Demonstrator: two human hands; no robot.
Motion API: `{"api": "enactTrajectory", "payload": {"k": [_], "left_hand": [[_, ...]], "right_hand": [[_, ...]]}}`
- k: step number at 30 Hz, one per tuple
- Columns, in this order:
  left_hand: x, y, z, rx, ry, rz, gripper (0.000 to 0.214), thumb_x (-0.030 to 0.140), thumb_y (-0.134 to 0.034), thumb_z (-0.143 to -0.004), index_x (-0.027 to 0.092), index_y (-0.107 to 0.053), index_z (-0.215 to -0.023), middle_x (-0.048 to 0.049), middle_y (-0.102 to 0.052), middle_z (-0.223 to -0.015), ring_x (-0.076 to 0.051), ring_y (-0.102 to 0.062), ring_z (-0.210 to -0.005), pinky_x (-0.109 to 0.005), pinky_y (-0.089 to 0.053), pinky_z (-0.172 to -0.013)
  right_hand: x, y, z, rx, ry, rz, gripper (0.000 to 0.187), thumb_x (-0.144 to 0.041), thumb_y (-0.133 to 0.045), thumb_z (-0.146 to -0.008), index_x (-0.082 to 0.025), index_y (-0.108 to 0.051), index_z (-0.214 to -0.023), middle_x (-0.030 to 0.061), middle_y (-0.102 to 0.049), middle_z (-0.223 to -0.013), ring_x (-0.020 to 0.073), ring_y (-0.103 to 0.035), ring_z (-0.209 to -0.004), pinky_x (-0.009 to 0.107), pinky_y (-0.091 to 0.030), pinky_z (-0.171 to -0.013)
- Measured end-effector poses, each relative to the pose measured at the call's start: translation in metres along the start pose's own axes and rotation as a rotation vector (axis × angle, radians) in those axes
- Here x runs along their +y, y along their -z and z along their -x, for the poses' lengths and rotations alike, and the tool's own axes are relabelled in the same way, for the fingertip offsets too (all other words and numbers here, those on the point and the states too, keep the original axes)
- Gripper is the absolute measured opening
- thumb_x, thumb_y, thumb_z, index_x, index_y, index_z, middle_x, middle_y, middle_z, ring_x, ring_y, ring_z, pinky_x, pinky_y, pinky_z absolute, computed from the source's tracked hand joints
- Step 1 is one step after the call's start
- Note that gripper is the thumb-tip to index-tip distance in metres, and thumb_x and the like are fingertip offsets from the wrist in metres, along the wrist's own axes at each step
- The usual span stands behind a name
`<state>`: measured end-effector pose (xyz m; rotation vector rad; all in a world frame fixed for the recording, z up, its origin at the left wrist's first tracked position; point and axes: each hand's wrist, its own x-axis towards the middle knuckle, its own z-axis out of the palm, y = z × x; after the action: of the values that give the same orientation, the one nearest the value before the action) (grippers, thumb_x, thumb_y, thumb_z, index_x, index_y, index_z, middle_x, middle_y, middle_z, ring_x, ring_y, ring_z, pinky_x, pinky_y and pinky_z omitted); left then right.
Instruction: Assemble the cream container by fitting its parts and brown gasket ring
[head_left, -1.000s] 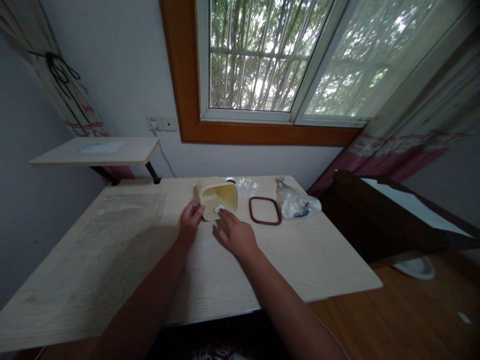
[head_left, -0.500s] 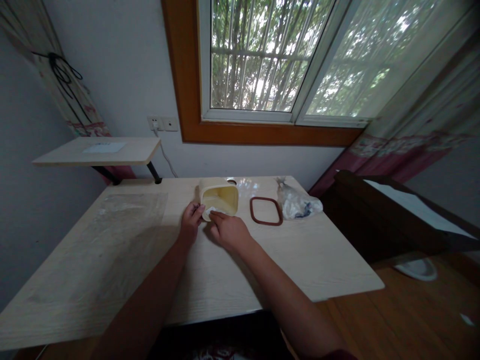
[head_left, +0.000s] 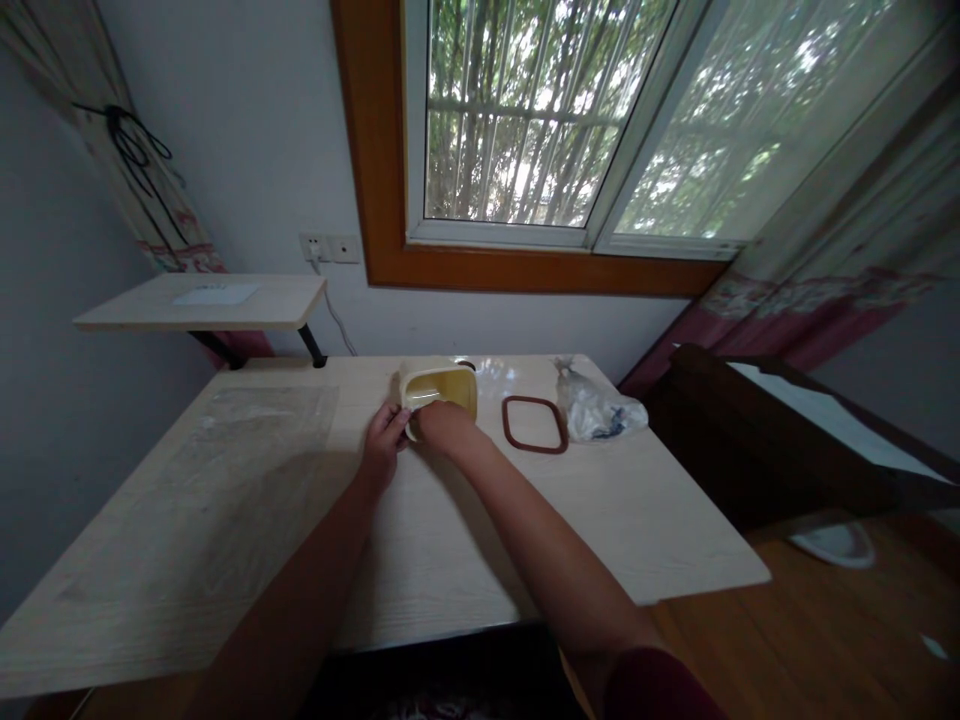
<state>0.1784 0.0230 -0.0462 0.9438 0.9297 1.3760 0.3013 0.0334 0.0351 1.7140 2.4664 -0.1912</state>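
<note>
A pale yellow plastic container [head_left: 448,381] lies on its side on the wooden table [head_left: 637,520], its mouth facing me. My left hand [head_left: 384,444] grips its left rim, fingers curled on the edge. My right hand [head_left: 444,424] reaches into the container's mouth; its fingers are hidden inside, and a bit of white shows at the rim beside it. A brown rectangular sealing ring [head_left: 533,424] lies flat just to the right of the container.
A crumpled clear plastic bag [head_left: 596,410] sits right of the ring. A clear plastic sheet [head_left: 255,430] covers the table's left part. A small raised shelf [head_left: 202,302] stands at the back left. A dark wooden bed frame [head_left: 757,440] adjoins the table on the right.
My right hand has moved forward from the table in front of the container into its mouth, pushing the small white piece in with it. The left hand stays on the rim.
</note>
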Motion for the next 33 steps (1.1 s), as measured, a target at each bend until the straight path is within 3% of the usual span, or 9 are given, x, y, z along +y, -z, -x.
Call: {"api": "enactTrajectory", "payload": {"k": [7,12,18,23,33], "left_hand": [[0.0,-0.001,-0.001,-0.042,0.024,0.067,0.043,0.054,-0.077,-0.073,0.021,-0.05,-0.082,0.0054,-0.05,-0.066,-0.007,-0.043,-0.052,-0.019,-0.031,-0.049],[-0.003,-0.001,-0.001,-0.065,0.027,0.081,0.046,0.052,-0.078,-0.073,0.021,-0.046,-0.079,0.0076,-0.044,-0.062,-0.006,-0.038,-0.049,-0.018,-0.028,-0.046],[0.003,0.0,-0.001,0.006,0.041,0.089,0.045,0.053,-0.079,-0.07,0.02,-0.05,-0.083,0.0051,-0.054,-0.07,-0.008,-0.052,-0.058,-0.018,-0.041,-0.053],[0.004,0.0,-0.002,0.037,0.011,0.107,0.044,0.051,-0.079,-0.07,0.02,-0.05,-0.081,0.0051,-0.054,-0.07,-0.006,-0.048,-0.055,-0.016,-0.032,-0.047],[0.003,-0.005,0.002,0.01,-0.009,0.085,0.043,0.05,-0.079,-0.071,0.02,-0.049,-0.078,0.0057,-0.051,-0.067,-0.007,-0.048,-0.055,-0.017,-0.034,-0.049]], "right_hand": [[0.005,-0.009,-0.034,-0.045,-0.013,-0.033,0.038,-0.028,-0.048,-0.1,-0.01,-0.071,-0.124,0.0234,-0.071,-0.122,0.0309,-0.07,-0.113,0.036,-0.055,-0.092],[0.006,-0.013,-0.045,-0.062,-0.027,-0.045,0.037,-0.027,-0.05,-0.098,-0.009,-0.071,-0.124,0.0232,-0.07,-0.124,0.0306,-0.068,-0.116,0.036,-0.054,-0.094],[0.001,-0.009,-0.047,-0.07,-0.072,-0.054,0.04,-0.029,-0.048,-0.1,-0.007,-0.071,-0.124,0.0253,-0.069,-0.124,0.0321,-0.068,-0.116,0.039,-0.054,-0.095],[-0.005,-0.006,-0.044,-0.055,-0.112,-0.053,0.039,-0.027,-0.046,-0.1,-0.009,-0.072,-0.123,0.0249,-0.07,-0.124,0.0326,-0.068,-0.115,0.04,-0.056,-0.092],[-0.001,-0.01,-0.042,-0.045,-0.203,-0.035,0.038,-0.023,-0.048,-0.099,-0.007,-0.073,-0.122,0.0271,-0.069,-0.124,0.0344,-0.067,-0.117,0.043,-0.056,-0.092]]}}
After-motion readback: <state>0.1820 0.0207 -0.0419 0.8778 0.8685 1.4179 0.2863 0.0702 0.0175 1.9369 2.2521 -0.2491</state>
